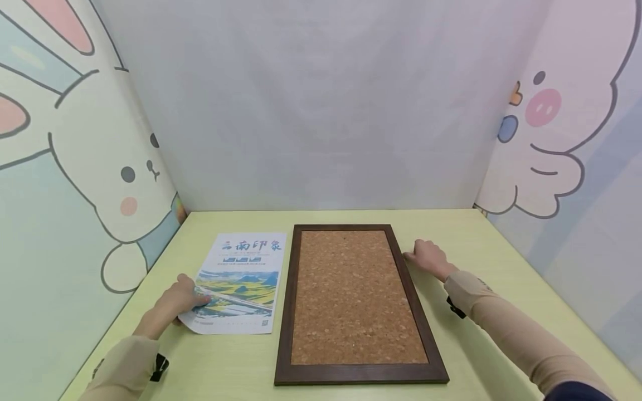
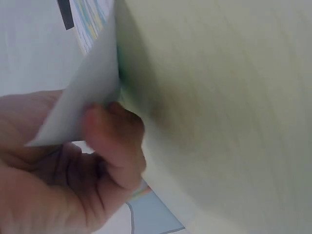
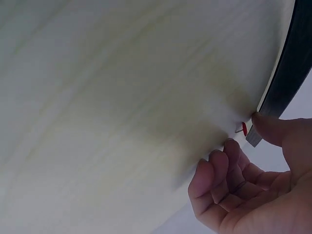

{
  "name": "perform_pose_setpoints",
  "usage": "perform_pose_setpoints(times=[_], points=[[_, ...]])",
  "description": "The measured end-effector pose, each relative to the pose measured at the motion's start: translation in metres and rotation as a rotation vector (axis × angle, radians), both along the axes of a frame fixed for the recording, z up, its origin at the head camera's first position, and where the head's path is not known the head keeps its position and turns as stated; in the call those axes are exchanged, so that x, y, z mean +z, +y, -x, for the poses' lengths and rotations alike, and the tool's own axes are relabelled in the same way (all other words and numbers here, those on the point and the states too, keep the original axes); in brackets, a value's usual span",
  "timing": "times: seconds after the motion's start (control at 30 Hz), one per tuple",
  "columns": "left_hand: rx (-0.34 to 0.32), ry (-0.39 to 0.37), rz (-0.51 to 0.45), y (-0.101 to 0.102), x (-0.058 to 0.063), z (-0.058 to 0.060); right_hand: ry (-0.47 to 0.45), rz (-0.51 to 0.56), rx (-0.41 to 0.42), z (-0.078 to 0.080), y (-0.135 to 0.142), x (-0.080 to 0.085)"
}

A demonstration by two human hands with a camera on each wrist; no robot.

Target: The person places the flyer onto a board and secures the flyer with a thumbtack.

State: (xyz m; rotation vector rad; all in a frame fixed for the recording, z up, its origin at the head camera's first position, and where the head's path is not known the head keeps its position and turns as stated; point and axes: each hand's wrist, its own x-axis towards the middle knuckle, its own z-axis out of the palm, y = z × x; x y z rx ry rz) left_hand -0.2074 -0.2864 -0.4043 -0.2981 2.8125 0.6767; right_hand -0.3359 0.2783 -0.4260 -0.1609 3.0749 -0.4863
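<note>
By the table's (image 1: 225, 367) left edge, left hand (image 1: 174, 298) pinches poster (image 1: 241, 284); right hand (image 1: 429, 259), thumb parted, seems after pin (image 3: 244, 129); next likely calls for pinching.

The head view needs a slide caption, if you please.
Left hand pinching a poster, right hand beside a framed corkboard.

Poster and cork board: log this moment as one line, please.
left hand: pinches poster near lower-left corner | right hand: beside cork board and red pin | layout: poster left of cork board on table
</note>
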Motion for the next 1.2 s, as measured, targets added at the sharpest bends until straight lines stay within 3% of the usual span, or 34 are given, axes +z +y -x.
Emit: perform_pose_setpoints(times=[0.37, 0.8, 0.97, 1.2], points=[[-0.038, 0.106, -0.066, -0.006, -0.003, 0.001, 0.012, -0.021, 0.013, -0.002, -0.001, 0.001], [-0.071, 0.242, -0.005, -0.015, -0.004, 0.008, 0.063, 0.040, 0.103, -0.008, 0.005, 0.002], [-0.030, 0.260, -0.045, -0.018, -0.004, 0.010, 0.091, 0.078, 0.122, -0.008, 0.010, 0.000], [0.070, 0.287, -0.213, -0.017, -0.004, 0.009, 0.101, 0.143, 0.145, -0.007, 0.017, -0.003]])
